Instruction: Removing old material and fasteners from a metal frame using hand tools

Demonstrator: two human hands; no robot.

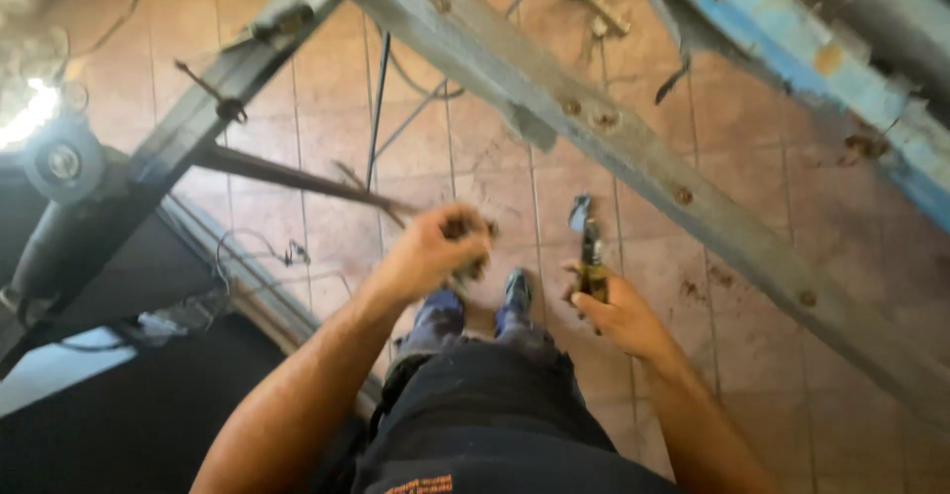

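We look down on a floor (752,207) of brown tiles. At the left stands a dark metal frame (148,167) with a grinder (61,162); a long grey beam (633,148) slants across above, and a blue beam (792,39) crosses the top right. Our left hand (435,248) is clenched, blurred, and we cannot tell on what. Our right hand (618,311) grasps pliers (591,256) with yellow-black handles, nose pointing away from us, above the tiles.
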